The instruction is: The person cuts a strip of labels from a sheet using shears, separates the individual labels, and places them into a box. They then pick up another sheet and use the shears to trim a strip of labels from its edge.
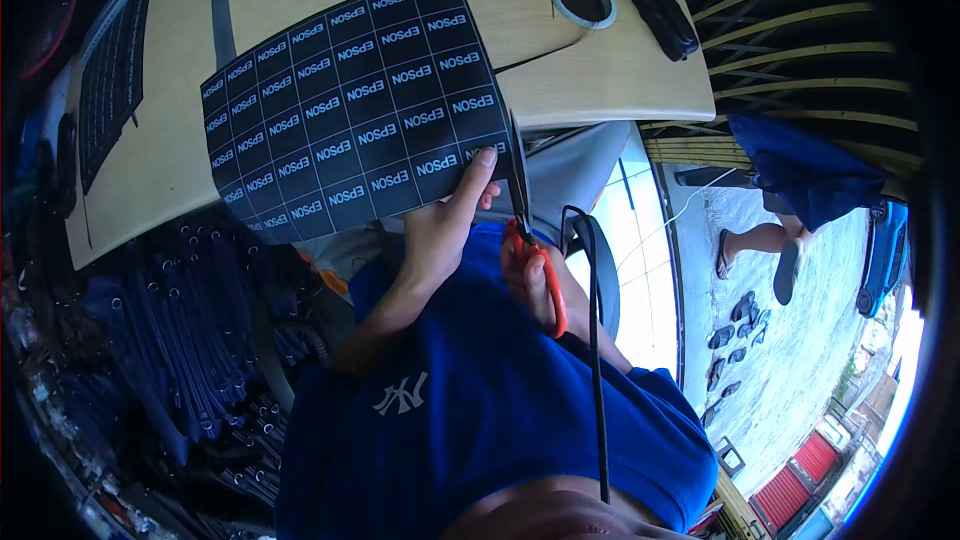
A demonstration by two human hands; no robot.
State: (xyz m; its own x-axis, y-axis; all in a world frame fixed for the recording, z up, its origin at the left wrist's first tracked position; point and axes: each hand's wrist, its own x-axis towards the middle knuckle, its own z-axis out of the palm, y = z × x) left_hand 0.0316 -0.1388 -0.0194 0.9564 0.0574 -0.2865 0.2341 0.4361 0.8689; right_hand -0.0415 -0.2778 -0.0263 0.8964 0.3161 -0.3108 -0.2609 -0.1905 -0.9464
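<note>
A black sheet (350,105) printed with rows of white EPSON labels lies partly over the table edge. My left hand (445,230) grips its near right corner, thumb on top and fingers underneath. In my right hand (535,280) are scissors (553,290) with red-orange handles, my fingers wrapped round them. The blades point away from me, upright along the sheet's right edge, close to my left thumb. Whether the blades touch the sheet cannot be made out.
The wooden table (620,80) bears a cable hole (583,0), a black pouch (657,12) and another printed sheet (112,80). A black cable (598,370) hangs before me. Dark straps (170,340) hang at left. A person's legs (760,240) show outside at right.
</note>
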